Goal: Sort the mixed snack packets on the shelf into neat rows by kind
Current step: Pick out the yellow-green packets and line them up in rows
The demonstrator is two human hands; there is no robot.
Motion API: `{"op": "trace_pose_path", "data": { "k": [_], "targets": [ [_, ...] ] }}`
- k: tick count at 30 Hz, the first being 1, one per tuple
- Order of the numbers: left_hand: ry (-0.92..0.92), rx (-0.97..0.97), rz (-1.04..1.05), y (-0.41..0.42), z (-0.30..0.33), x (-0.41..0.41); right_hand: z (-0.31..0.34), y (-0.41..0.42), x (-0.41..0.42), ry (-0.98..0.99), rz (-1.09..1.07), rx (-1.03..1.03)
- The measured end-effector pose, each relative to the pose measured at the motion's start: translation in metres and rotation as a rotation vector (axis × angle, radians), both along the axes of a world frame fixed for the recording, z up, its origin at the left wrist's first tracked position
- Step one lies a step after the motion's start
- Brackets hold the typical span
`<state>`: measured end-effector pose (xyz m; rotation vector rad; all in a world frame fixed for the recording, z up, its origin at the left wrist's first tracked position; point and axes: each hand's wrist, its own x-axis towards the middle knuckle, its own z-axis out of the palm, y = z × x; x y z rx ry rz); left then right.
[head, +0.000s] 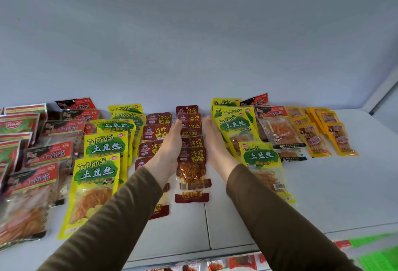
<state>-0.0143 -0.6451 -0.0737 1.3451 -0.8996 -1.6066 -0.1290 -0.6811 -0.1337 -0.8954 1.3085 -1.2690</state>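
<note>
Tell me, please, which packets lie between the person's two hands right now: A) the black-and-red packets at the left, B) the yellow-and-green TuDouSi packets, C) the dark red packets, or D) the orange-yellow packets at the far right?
C: the left hand and the right hand, fingers straight, flank the row of dark red packets, while yellow-and-green packets lie outside the hands.

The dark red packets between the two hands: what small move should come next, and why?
Probably press both palms gently inward. The left hand and right hand stand flat on either side of the dark red row, and its front packets sit slightly askew beside the neighbouring yellow-green packets.
</note>
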Motion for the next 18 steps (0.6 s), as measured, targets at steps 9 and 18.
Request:
{"op": "trace_pose_path", "data": {
  "k": [9, 18],
  "targets": [
    [0.003, -0.021, -0.037, -0.007, -0.001, 0.001, 0.012, 0.005, 0.005, 0.113, 0.068, 0.01],
    [-0.315, -0.38, -0.216, 0.016, 0.008, 0.001, 0.054, 0.078, -0.034, 0.552, -0.095, -0.304]
  ]
}}
